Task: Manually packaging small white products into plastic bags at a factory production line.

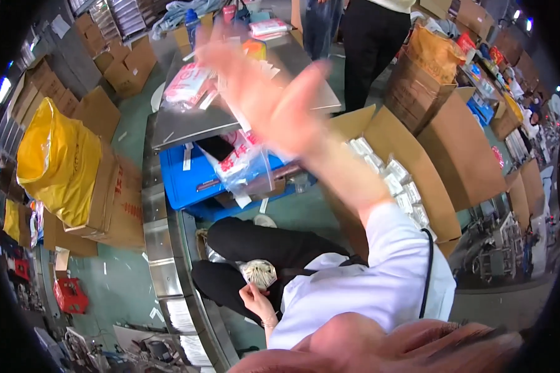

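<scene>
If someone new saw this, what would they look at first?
Probably the right hand, big and blurry, stretched across the upper middle with the grey table behind it. The shiny yellow bag at the left, on top of a cardboard box, might come next. Then maybe the left hand, lower middle, pinching a pale, fanned bundle by the person's black-clad legs.
</scene>
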Demonstrator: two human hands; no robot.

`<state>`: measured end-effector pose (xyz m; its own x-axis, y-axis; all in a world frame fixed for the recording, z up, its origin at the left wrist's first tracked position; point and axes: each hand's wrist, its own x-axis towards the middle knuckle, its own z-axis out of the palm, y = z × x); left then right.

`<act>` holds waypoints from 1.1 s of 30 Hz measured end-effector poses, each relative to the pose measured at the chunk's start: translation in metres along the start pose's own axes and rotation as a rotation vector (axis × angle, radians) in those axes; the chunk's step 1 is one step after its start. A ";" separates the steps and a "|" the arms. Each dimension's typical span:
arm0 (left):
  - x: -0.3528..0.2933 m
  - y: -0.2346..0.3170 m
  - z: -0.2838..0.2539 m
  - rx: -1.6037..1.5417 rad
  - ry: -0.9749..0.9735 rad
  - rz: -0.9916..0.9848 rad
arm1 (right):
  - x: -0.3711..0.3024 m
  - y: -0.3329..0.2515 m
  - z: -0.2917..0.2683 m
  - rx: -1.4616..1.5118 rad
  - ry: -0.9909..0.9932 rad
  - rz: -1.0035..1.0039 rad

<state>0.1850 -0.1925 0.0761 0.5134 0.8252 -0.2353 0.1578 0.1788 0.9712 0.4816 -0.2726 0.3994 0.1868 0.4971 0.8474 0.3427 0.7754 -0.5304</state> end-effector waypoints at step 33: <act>0.046 0.011 -0.002 -0.132 0.431 0.047 | -0.262 0.190 0.144 -0.122 -0.040 1.280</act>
<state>0.2086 -0.1514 0.0758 0.1152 0.9768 -0.1805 0.0196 0.1794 0.9836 0.3657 -0.1994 0.0734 0.4167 0.8699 -0.2639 0.0225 -0.3001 -0.9536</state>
